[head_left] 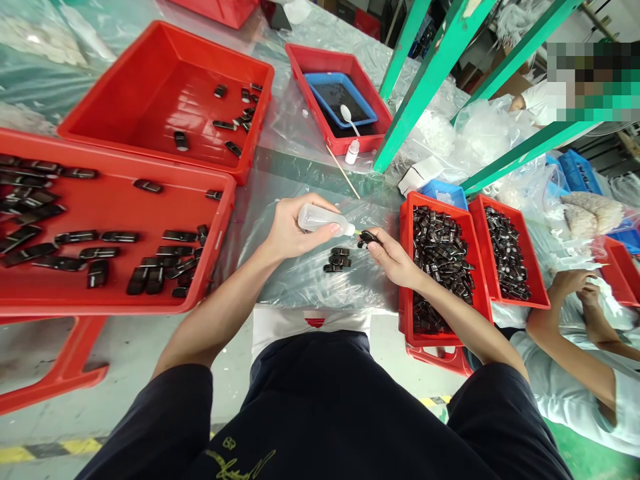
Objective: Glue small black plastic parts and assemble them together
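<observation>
My left hand (290, 230) is closed around a translucent white squeeze bottle (320, 217), tipped to the right. Its thin nozzle points at a small glossy black plastic part (369, 237), pinched in the fingers of my right hand (395, 259). The nozzle tip is at or very near the part; I cannot tell whether they touch. Just below, on the plastic-covered table (280, 280), several more black parts (337, 260) lie in a small group between my hands.
Red bins with black parts stand left (125, 230), upper left (150, 87) and right (407, 267). At the back are a red bin (300, 67) holding a blue tray (320, 81), a spoon (346, 115), a small bottle (352, 152) and a stick (343, 172). Green posts (425, 80) rise behind. A co-worker's hands (580, 283) are far right.
</observation>
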The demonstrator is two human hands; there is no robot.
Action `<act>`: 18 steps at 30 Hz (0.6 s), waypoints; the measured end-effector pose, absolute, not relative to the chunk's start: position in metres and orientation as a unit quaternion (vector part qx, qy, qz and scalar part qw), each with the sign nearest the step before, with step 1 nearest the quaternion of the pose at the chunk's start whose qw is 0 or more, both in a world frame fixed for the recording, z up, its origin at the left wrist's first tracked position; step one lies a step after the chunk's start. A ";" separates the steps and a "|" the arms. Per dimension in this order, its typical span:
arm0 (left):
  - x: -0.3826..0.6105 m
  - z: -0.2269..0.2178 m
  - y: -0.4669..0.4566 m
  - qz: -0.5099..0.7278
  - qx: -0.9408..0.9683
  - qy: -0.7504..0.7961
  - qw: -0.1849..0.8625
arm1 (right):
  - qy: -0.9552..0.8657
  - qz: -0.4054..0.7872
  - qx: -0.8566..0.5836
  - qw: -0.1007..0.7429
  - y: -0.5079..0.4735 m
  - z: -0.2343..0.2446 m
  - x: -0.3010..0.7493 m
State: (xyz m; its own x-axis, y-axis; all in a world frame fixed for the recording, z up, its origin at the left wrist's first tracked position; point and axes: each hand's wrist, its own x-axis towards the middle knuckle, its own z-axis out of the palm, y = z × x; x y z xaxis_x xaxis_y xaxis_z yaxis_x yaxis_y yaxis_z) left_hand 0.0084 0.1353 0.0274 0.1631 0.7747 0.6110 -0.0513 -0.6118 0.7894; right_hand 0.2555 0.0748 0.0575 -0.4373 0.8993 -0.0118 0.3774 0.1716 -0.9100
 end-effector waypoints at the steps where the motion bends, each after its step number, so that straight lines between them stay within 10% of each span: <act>1: 0.008 0.027 0.135 0.588 0.673 0.272 0.356 | -0.713 0.462 -0.444 0.286 0.075 0.058 0.255; 18: 0.013 0.029 0.144 0.576 0.588 0.302 0.480 | -0.706 0.462 -0.441 0.305 0.078 0.052 0.257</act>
